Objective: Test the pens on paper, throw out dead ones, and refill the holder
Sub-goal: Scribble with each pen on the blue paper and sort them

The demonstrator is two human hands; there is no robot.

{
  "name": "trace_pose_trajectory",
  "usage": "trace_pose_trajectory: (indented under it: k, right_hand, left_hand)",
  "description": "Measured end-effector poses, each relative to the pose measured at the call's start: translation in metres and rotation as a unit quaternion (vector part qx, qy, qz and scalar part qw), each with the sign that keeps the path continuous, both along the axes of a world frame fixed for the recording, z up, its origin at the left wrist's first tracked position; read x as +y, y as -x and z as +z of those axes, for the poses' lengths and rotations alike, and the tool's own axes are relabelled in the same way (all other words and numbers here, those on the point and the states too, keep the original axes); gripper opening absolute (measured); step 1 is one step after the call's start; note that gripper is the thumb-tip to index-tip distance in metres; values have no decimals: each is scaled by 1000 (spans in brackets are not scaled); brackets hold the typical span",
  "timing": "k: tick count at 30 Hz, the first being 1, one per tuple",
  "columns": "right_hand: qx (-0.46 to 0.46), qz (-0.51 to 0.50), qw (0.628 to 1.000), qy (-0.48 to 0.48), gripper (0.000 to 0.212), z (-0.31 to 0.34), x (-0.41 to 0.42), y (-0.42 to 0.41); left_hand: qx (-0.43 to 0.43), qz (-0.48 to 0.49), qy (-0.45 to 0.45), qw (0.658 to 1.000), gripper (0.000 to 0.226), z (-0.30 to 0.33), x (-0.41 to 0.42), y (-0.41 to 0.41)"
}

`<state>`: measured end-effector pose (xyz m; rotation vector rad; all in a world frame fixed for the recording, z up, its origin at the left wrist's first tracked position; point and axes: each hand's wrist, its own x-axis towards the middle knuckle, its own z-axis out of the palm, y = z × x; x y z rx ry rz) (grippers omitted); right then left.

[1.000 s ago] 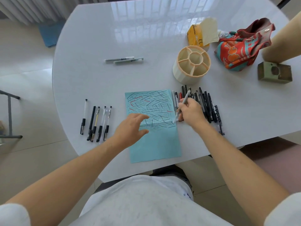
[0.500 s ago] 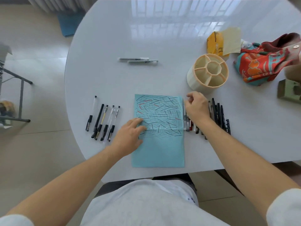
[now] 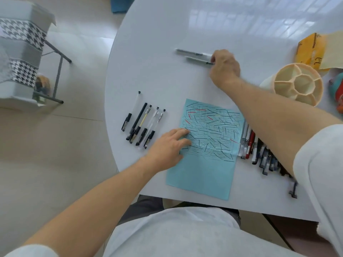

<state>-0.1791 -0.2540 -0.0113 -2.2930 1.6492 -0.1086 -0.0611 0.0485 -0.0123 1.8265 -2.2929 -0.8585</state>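
Note:
A blue paper [image 3: 207, 171] covered in black and red test strokes lies at the table's near edge. My left hand [image 3: 167, 147] rests flat on its left edge, fingers straight. My right hand [image 3: 223, 68] reaches across to two grey pens [image 3: 193, 52] lying side by side at the far middle, and its curled fingertips pinch the right end of the nearer grey pen [image 3: 197, 60]. Several capped pens [image 3: 141, 123] lie in a row left of the paper. A row of dark and red pens [image 3: 256, 151] lies right of it, partly under my right forearm. The cream divided holder [image 3: 297, 83] stands empty.
The white round table [image 3: 152, 52] has its curved edge on the left. A yellow packet [image 3: 308, 51] and a colourful cloth bag [image 3: 338, 93] sit at the far right. On the floor to the left stands a grey houndstooth seat [image 3: 20, 52] on metal legs.
My right hand left the paper's right edge, passed the pen row by the holder and reached to the two far grey pens. The view swung left. My left hand stayed on the paper.

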Motion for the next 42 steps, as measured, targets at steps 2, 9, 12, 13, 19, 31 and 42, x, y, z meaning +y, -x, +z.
trace_pose_trajectory:
  k: [2,9,12,13,19,31,42]
  right_hand:
    - [21,28,999,-21,29,0,4,2]
    - [-174,-40,978,-111,16,35,81,47]
    - [-322,-144,906,-235,7,45,141,75]
    - [-373,-174,869,-276,6,47,160,83]
    - [-531,-265,739,-320,3,51,267,105]
    - [-509,-559,648,-88,23,36,330,135]
    - [-356,-390,845,-85,14,18,334,162]
  left_hand:
    - [2,-1,-1,1000,53,-1,1,0]
    - [84,63,-14,994,48,7,-7,4]
    - [143,119,-36,982,44,18,-13,8]
    - [160,126,-51,978,43,23,-15,11]
    - [203,56,-148,966,15,43,-20,30]
    - [0,-101,7,995,30,33,1,18]
    - [65,-177,46,981,20,6,19,32]
